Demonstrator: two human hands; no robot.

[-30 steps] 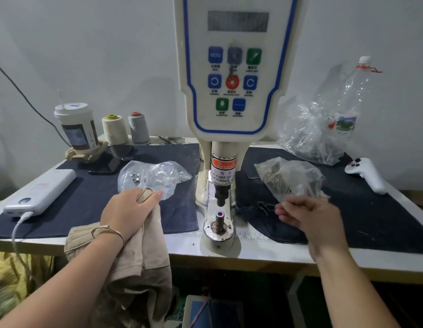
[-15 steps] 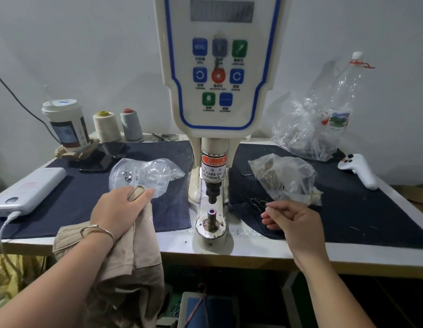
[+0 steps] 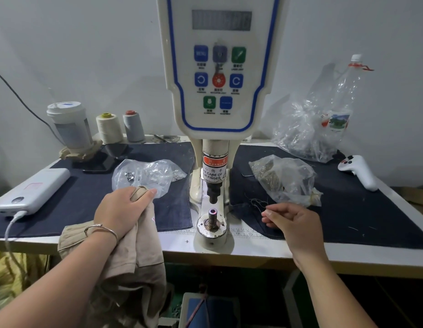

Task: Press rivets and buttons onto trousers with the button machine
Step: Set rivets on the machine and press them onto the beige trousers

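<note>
A pair of beige trousers hangs over the front edge of the tabletop, left of the button machine, with one bunched end lifted onto the dark blue cloth mat. The left hand lies palm down on that bunched end, forearm reaching in from the lower left, a thin metal bangle at the wrist; its fingers are curled over the fabric and its thumb presses along the fold, gripping the trousers. The fingertips touch a clear plastic bag of small metal pieces lying on the mat just behind. The right hand hovers above the front part of the second dark mat, right of the machine's lower die post, forearm coming in from the lower right; thumb and forefinger are pinched together with the other fingers loosely curled, and whether anything sits between them cannot be told. Just behind it lies a second plastic bag of dull-coloured parts. The machine's upper punch stands raised above the die, under a red warning label. Toward the back left corner stand a lidded cup and two thread cones; a white power bank with a cable lies at the left edge. At the back right are a larger crumpled bag, a clear bottle and a white controller.
</note>
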